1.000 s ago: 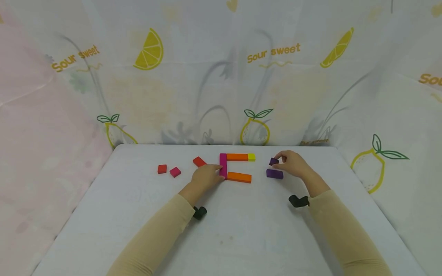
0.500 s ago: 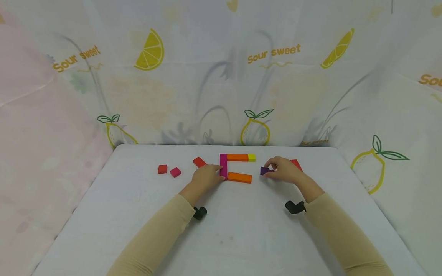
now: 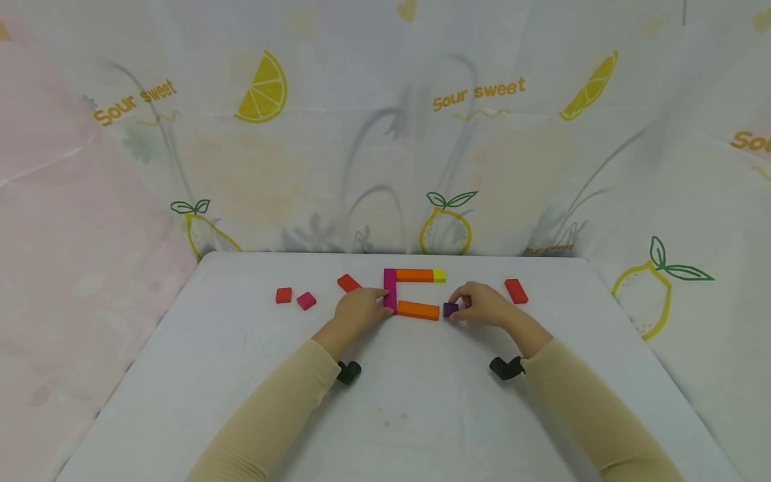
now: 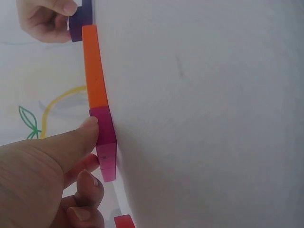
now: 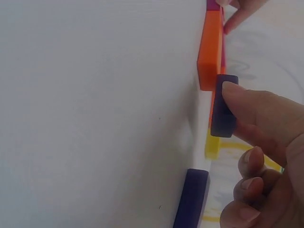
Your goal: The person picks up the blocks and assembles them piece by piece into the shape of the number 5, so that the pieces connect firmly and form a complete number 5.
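My right hand (image 3: 484, 304) pinches a small purple block (image 5: 224, 111) between thumb and finger, just off the right end of the near orange block (image 3: 418, 310). My left hand (image 3: 360, 309) holds the upright magenta block (image 3: 390, 284) at its left side, thumb (image 4: 85, 135) and a finger touching it. From the magenta block, the near orange block and a far orange block (image 3: 414, 275) extend rightward. A yellow block (image 3: 440, 276) sits against the far orange one's right end. A longer purple block (image 5: 191, 199) lies by my right hand, which hides it in the head view.
Left of my left hand lie a red block (image 3: 349, 283), a small red block (image 3: 283, 295) and a small pinkish-red block (image 3: 306, 300). Another red block (image 3: 516, 291) lies beyond my right hand. A printed cloth (image 3: 337, 167) hangs behind the white table (image 3: 385, 395).
My right hand has carried the small purple block leftward and nearer, from above the longer purple block to beside the near orange block. The left hand stays at the magenta block.
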Available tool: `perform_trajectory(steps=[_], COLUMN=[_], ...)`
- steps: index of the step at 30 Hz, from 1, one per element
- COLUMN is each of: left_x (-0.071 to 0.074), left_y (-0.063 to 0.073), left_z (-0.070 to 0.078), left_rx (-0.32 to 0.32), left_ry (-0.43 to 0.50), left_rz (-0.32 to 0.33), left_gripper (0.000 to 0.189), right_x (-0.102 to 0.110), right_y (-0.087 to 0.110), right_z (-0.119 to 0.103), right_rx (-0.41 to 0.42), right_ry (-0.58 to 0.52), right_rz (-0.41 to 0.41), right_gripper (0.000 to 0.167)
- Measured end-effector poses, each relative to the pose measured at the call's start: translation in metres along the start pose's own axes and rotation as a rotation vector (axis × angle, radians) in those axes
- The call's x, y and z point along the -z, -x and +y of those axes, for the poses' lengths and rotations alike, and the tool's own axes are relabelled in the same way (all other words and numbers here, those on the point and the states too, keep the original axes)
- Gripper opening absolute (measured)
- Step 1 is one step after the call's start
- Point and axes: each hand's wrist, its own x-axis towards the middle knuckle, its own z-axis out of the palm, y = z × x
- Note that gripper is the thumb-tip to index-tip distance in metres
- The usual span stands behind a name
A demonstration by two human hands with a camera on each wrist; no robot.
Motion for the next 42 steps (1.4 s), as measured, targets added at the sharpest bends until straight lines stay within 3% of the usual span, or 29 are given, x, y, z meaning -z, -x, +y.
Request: perform_trajectory(steps=[12, 19, 42], left_x=[0.001, 0.002, 0.005], left_y=[0.001, 0.003, 0.006], left_z=[0.002, 0.002, 0.006], left_rx=[0.019, 0.014, -0.001], left_ry=[-0.001, 0.015, 0.001], left_rz=[-0.006, -0.002, 0.000], left_gripper=[0.053, 0.053, 0.053], right_x=[-0.007, -0.010, -0.011], right_y=[-0.003, -0.006, -0.007], right_z=[-0.002, -0.002, -0.004], right_rx=[-0.015, -0.064, -0.072], right_ry=[0.035, 0.035, 0.029], right_rz=[-0.018, -0.033, -0.033], right_gripper=[0.030, 0.032, 0.031])
